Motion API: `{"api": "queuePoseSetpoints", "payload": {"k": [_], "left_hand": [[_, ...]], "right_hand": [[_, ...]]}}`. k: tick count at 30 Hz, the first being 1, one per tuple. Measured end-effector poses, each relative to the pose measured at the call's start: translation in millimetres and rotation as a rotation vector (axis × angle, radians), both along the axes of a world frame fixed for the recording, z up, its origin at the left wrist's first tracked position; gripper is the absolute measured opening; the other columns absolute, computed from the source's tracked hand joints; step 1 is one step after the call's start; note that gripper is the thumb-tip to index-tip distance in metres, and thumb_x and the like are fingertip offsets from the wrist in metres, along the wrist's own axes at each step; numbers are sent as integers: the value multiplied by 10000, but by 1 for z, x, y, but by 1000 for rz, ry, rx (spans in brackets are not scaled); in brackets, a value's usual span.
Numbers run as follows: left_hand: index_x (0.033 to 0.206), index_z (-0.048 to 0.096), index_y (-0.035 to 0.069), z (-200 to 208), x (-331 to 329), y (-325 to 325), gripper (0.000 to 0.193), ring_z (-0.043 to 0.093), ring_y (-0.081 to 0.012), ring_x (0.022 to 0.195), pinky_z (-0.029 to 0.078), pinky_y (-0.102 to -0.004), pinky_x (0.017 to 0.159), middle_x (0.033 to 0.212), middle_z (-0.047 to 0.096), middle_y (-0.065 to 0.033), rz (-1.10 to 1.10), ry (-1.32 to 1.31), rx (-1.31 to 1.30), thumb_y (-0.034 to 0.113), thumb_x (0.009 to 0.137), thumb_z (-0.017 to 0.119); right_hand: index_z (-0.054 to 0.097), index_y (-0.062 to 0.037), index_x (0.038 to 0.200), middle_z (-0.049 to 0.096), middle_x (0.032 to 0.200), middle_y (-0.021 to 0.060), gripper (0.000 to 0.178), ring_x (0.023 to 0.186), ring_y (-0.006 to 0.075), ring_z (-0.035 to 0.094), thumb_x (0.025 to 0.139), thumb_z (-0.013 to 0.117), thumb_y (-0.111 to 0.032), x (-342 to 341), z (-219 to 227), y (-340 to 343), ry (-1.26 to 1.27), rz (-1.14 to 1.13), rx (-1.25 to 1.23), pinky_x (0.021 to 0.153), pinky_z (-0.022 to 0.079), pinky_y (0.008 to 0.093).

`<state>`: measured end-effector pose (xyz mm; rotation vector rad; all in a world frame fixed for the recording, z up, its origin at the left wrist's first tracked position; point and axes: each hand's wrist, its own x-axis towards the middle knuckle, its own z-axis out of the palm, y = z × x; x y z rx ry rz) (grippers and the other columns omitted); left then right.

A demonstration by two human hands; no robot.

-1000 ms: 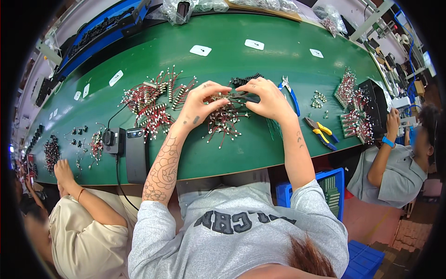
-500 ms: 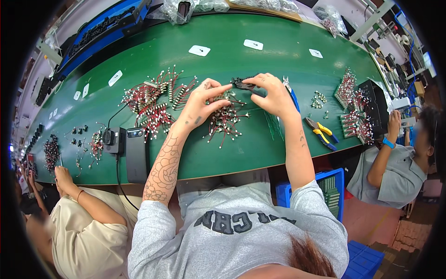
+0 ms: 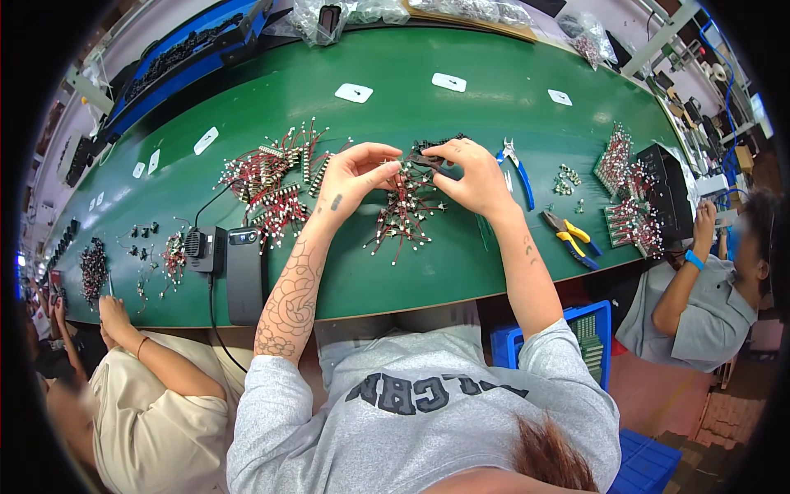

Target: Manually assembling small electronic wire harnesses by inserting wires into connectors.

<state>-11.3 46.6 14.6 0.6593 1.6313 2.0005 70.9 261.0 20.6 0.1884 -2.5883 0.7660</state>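
Observation:
My left hand (image 3: 359,177) is closed, thumb and forefinger pinched near a small white-tipped end. Just what it grips is too small to make out. My right hand (image 3: 471,174) faces it, its fingers closed on a small black part (image 3: 426,160). Right behind these fingertips lies a pile of black parts (image 3: 448,140). Below and between the hands spreads a heap of small boards with red wires (image 3: 403,216). Left of my left hand is a larger bundle of wired board strips (image 3: 267,177).
Blue-handled cutters (image 3: 520,174) and yellow-and-blue pliers (image 3: 571,239) lie to the right. A black device (image 3: 244,276) and a small fan-like unit (image 3: 203,249) stand left. Co-workers sit on both sides. A blue crate (image 3: 607,329) with green boards sits below the table edge.
My right hand has drawn back slightly from the black pile with a black part. My left hand's fingertips have come together and nearer to it.

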Motion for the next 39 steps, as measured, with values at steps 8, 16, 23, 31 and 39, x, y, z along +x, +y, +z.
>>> {"api": "queuePoseSetpoints", "payload": {"k": [8,16,23,31,39], "left_hand": [[1003,695,-18,-1,4,3,156,681,-156,762,573,-239,734,845,698,-79,50,-28,-17,41,859,702],[966,703,-14,-5,1,1,106,671,-138,745,564,-228,714,831,706,-90,-19,5,-26,27,869,688],[986,685,-6,1,-6,-9,114,664,-145,755,565,-232,744,853,702,-97,-243,-63,-41,45,886,662],[1013,675,-6,2,-7,-7,141,685,-158,777,576,-251,751,919,701,-111,-81,-256,126,50,884,681],[994,669,1,-1,-5,-4,116,696,-168,826,582,-256,794,945,702,-124,-9,-150,20,71,901,673]], "right_hand": [[722,-87,984,685,902,40,272,828,216,611,715,687,-113,-2,-2,0,18,53,17,782,489,313],[725,-58,939,699,876,44,235,771,224,618,711,701,-109,1,-2,2,-21,65,39,736,492,310],[720,-21,900,710,841,48,205,695,222,615,703,696,-73,1,1,7,-372,239,-368,689,492,309],[719,-42,962,697,890,54,267,779,225,611,699,675,-49,1,4,6,-186,128,-233,736,492,306],[714,-83,1022,681,935,57,322,895,230,606,704,667,-65,-3,0,4,-26,78,-5,800,485,313]]}}
